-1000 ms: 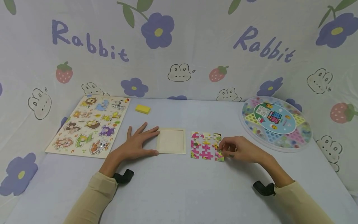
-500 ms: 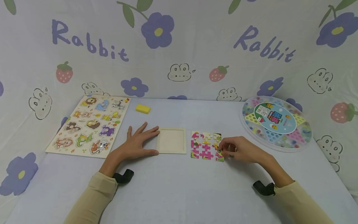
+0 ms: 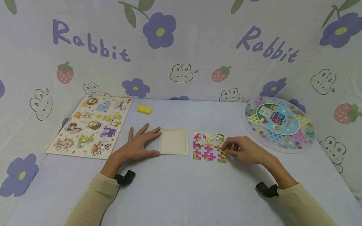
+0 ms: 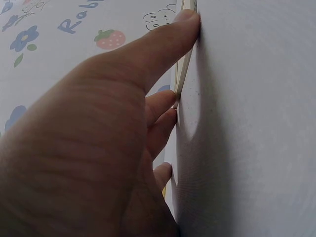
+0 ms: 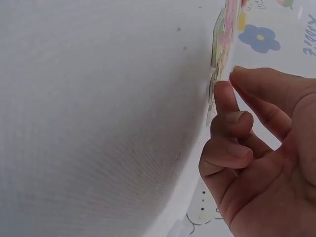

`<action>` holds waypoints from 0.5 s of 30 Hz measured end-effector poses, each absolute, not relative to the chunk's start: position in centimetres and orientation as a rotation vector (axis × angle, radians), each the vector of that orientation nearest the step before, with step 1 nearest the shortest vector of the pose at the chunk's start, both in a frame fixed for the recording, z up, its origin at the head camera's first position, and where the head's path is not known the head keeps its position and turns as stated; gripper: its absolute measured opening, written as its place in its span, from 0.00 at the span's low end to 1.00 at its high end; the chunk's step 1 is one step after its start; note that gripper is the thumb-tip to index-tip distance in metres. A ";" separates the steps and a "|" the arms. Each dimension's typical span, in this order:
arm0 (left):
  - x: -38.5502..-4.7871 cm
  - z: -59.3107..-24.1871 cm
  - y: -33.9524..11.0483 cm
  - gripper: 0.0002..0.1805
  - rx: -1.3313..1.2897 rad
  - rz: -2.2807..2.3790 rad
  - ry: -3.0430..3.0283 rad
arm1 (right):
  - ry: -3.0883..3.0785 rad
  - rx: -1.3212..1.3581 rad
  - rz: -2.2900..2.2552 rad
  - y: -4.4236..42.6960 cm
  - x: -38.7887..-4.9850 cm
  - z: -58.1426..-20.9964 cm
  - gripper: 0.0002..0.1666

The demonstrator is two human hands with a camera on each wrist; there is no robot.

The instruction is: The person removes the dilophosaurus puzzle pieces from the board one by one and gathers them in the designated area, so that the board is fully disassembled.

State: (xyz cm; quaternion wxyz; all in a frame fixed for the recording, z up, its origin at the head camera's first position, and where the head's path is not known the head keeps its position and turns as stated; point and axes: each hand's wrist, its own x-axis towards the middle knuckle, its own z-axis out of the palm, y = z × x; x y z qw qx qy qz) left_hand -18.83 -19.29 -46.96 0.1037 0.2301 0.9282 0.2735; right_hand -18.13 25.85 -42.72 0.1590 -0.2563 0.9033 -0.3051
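Note:
In the head view, a square wooden frame (image 3: 173,142) with a bare recess lies flat mid-table. My left hand (image 3: 138,143) has its fingers spread, the thumb and fingertips touching the frame's left edge. The left wrist view shows the thumb (image 4: 173,37) against the frame's side. To the frame's right lie several pink, yellow and green jigsaw pieces (image 3: 208,153) in rows with small gaps. My right hand (image 3: 240,149) pinches a jigsaw piece at the right side of the group, partly hiding it. In the right wrist view, the other fingers (image 5: 227,153) are curled in.
An animal puzzle board (image 3: 90,127) lies at the left. A small yellow block (image 3: 144,110) sits behind the frame. At the back right is a round clear case (image 3: 278,124) of colourful beads. A printed cloth (image 3: 198,47) hangs behind the white table (image 3: 181,194).
My right hand's fingertips have shifted very slightly at the right edge of the jigsaw pieces. The left hand and the frame have stayed where they were.

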 end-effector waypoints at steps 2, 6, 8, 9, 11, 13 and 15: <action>-18.9 -47.0 -19.3 0.48 0.686 0.811 2.740 | 2.614 -0.725 -0.879 25.8 -18.2 -42.7 0.07; -18.9 -47.0 -19.4 0.48 0.681 0.802 2.740 | 2.670 -0.704 -0.903 25.8 -18.3 -42.7 0.07; -18.8 -47.0 -19.4 0.48 0.677 0.790 2.745 | 2.703 -0.707 -0.917 25.7 -18.3 -42.8 0.07; -18.8 -47.1 -19.4 0.48 0.673 0.782 2.747 | 2.723 -0.713 -0.924 25.7 -18.3 -42.8 0.07; -18.8 -47.1 -19.5 0.48 0.677 0.781 2.751 | 2.766 -0.721 -0.931 25.7 -18.4 -42.9 0.07; -18.7 -47.2 -19.5 0.48 0.682 0.784 2.757 | 2.813 -0.714 -0.932 25.6 -18.4 -43.0 0.08; -18.7 -47.3 -19.6 0.48 0.690 0.790 2.759 | 2.850 -0.698 -0.937 25.4 -18.6 -43.0 0.09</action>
